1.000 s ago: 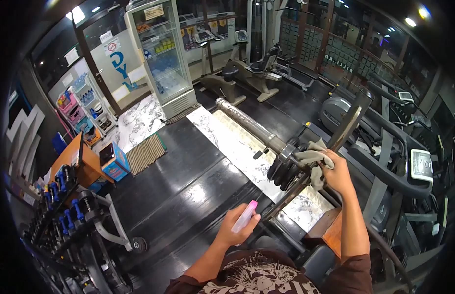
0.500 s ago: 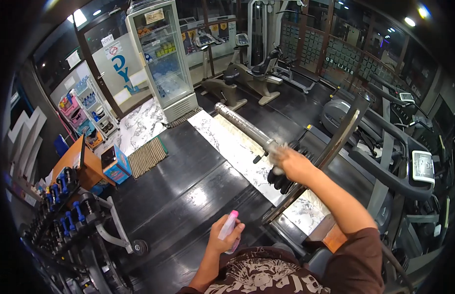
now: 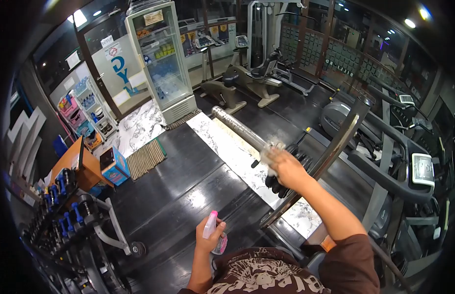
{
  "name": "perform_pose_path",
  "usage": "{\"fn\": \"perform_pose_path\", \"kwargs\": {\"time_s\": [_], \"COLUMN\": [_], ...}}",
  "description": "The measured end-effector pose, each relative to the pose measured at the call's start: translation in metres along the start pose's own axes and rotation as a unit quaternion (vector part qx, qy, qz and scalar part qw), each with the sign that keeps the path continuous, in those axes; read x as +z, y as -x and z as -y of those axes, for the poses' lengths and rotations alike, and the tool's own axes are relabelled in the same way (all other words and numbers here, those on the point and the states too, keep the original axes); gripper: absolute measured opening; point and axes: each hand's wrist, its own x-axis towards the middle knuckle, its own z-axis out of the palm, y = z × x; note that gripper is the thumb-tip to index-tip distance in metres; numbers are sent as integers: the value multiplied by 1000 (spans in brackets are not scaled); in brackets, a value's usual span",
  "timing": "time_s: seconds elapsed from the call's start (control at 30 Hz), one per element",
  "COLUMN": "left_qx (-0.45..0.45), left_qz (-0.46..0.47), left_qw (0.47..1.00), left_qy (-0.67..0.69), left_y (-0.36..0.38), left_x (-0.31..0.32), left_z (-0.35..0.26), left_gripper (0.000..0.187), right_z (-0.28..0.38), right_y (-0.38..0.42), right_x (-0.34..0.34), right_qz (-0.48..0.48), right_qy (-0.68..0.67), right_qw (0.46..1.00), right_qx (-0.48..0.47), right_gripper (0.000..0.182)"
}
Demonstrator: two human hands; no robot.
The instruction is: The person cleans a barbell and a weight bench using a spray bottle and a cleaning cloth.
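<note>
Low in the view, my left hand [image 3: 206, 238] is wrapped round a clear spray bottle [image 3: 211, 226] with a pink top. My right hand [image 3: 285, 169] reaches forward and presses a pale, crumpled cloth [image 3: 273, 153] against the near end of a long metal bar [image 3: 239, 129]. The fingers are closed over the cloth, which partly hides them. Black round parts [image 3: 276, 185] sit just beneath that hand, partly covered by it. A slanted metal upright [image 3: 341, 138] stands to the right of the hand.
A dumbbell rack [image 3: 105, 225] stands at the left, near a wooden desk [image 3: 85, 164] and a blue box [image 3: 115, 166]. Further off are a glass-door fridge [image 3: 161, 59] and exercise bikes [image 3: 252, 81]. A treadmill [image 3: 389, 159] is on the right. A striped mat [image 3: 146, 159] lies on the floor.
My left hand and the bottle have moved left. My right hand, with the cloth, has shifted slightly left along the bar and is less blurred.
</note>
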Motion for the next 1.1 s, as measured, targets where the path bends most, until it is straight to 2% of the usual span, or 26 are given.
{"fn": "perform_pose_path", "kwargs": {"time_s": [0.07,0.17,0.2,0.23,0.3,0.37,0.4,0.43,0.5,0.6,0.67,0.7,0.73,0.77,0.83,0.9,0.97,1.03,1.1], "left_qx": [4,-1,-6,-9,-12,-15,-9,-2,8,9,-1,-1,0,1,0,5,8,-1,-6], "left_qz": [-5,-8,-14,-19,-22,-20,-17,-15,-13,-18,-9,-5,-2,1,4,4,3,-9,-14], "left_qw": [1000,1000,1000,1000,1000,1000,1000,1000,1000,1000,1000,1000,1000,1000,1000,1000,1000,1000,1000], "left_qy": [15,18,14,8,1,2,-4,-9,-7,16,18,17,15,13,20,16,-5,1,8], "left_y": [2,4,9,11,12,14,14,13,12,9,5,4,4,4,6,5,7,10,12], "left_x": [0,-15,-18,-22,-29,-33,-35,-36,-41,-42,-44,-42,-39,-38,-37,-40,-45,-48,-49], "left_z": [-7,3,5,6,4,3,1,-1,-3,2,9,9,8,7,5,4,4,4,3], "left_gripper": [18,19,18,18,17,17,17,18,18,18,18,18,18,18,18,18,18,18,17], "right_z": [3,-3,3,10,13,6,-3,-6,-4,11,16,19,34,46,50,36,17,-5,-3], "right_y": [27,46,41,31,8,-15,-21,-25,-33,-14,-3,-1,0,0,3,-1,-8,-14,-20], "right_x": [-11,-40,-48,-66,-72,-63,-47,-33,-18,-24,-3,5,-8,-22,-22,-26,-33,-29,-27], "right_qz": [10,197,109,118,-12,-190,-198,-131,8,-44,-104,-135,-62,25,-32,-171,-259,-213,3], "right_qy": [-38,-106,-117,-196,-206,-115,-102,-115,-136,-179,-35,39,23,-78,-197,-140,-147,-143,-184], "right_qw": [996,970,982,972,976,972,962,951,890,931,985,989,997,995,979,973,938,924,889], "right_qx": [-78,-94,-102,-57,71,72,160,256,435,315,136,44,37,51,45,59,175,285,418], "right_gripper": [31,29,28,41,42,42,37,32,23,18,16,16,21,26,30,29,25,21,22]}}
